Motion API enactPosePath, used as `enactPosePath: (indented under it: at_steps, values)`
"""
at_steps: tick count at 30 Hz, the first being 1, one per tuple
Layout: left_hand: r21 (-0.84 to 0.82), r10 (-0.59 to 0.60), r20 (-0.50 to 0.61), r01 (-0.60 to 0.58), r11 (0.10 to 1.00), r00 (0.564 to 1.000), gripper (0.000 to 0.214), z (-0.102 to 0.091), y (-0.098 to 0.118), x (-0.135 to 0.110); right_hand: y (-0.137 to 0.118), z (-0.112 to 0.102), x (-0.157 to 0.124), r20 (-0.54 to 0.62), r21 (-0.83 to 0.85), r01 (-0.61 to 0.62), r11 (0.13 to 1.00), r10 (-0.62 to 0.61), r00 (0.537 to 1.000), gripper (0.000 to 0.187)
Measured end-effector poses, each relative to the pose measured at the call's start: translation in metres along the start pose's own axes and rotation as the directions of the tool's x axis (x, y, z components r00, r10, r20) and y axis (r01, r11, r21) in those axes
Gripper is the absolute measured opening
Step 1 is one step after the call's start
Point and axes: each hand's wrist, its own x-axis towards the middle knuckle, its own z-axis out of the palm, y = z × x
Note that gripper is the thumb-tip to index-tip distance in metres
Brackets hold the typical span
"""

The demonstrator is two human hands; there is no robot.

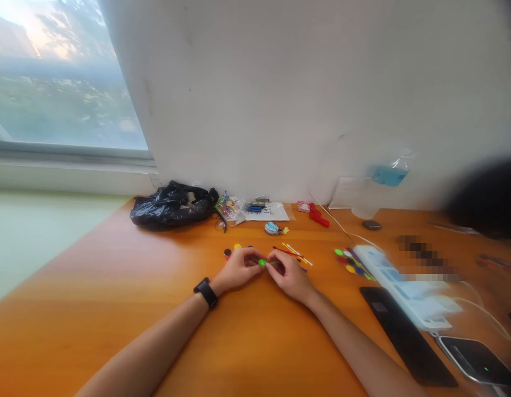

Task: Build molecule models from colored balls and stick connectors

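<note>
My left hand (pixel 237 269), with a black watch (pixel 206 291) on its wrist, and my right hand (pixel 289 274) meet over the orange table (pixel 114 309). Both pinch the same small piece: a bright green round connector (pixel 262 262) on a thin stick that runs toward the right hand. Several coloured sticks (pixel 294 252) lie just beyond my right fingers. A few round coloured connectors (pixel 235 249) lie just beyond my left hand.
A black plastic bag (pixel 172 204), a clear bag of coloured parts (pixel 229 208), a paper sheet (pixel 268 211) and a red part (pixel 318 215) sit along the wall. More coloured discs (pixel 351 262), a white power strip (pixel 399 284), a phone (pixel 406 333) and a water bottle (pixel 379 190) lie right.
</note>
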Motion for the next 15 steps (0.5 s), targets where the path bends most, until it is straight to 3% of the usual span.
enactPosePath:
  at_steps: [8,15]
  values:
    - [-0.011,-0.027,-0.028,0.027,1.000,0.999,0.029,0.001,-0.002,-0.001,-0.001,-0.001,0.000,-0.002,0.025,0.005,1.000,-0.005,1.000,0.010]
    - [-0.167,-0.130,-0.038,0.121,0.978,0.991,0.029,-0.005,0.007,0.001,-0.011,-0.004,0.002,-0.004,0.091,-0.014,0.996,0.014,1.000,0.014]
